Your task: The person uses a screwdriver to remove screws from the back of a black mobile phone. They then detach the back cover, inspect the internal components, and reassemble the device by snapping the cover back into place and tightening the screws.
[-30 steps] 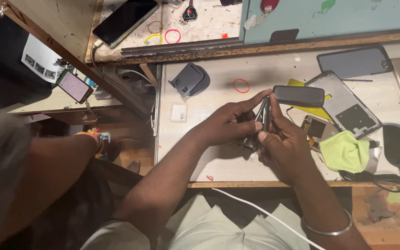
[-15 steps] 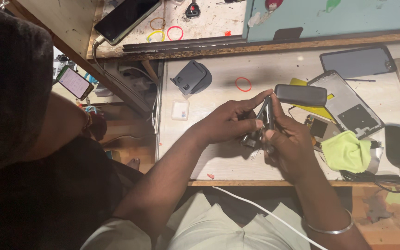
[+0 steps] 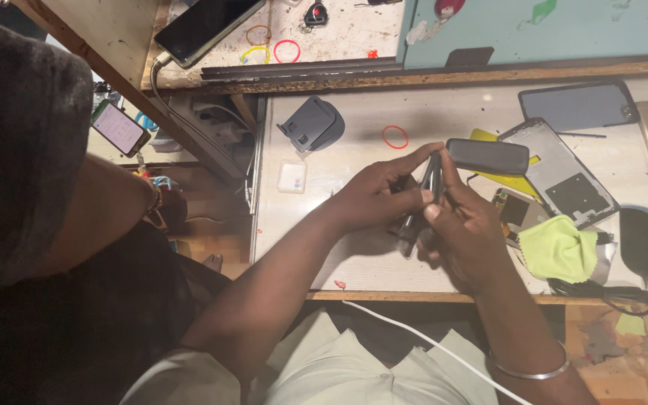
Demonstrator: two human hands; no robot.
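Both hands meet over the middle of the pale surface (image 3: 354,262). The left hand (image 3: 373,201) has thumb and fingers closed on a thin dark phone (image 3: 430,184) held edge-on, its forefinger stretched along the upper edge. The right hand (image 3: 465,232) grips the same phone from the other side, fingers curled, thumb pressed against the narrow edge. The phone is lifted just off the surface, tilted nearly upright; its lower end is hidden between the palms.

Just beside the fingertips, to the right, lies a dark oblong case (image 3: 487,156), partly over a yellow sheet (image 3: 489,137). Further right lies an open grey phone back frame (image 3: 560,172), with a dark screen panel (image 3: 577,105) above it. A yellow-green cloth (image 3: 560,247) is bunched near the right wrist. A red rubber band (image 3: 394,136) lies above the hands, a grey stand (image 3: 313,124) to its left, a small white square box (image 3: 292,177) below that. A white cable (image 3: 429,345) crosses the lap. Another person's dark shape (image 3: 31,150) fills the left.
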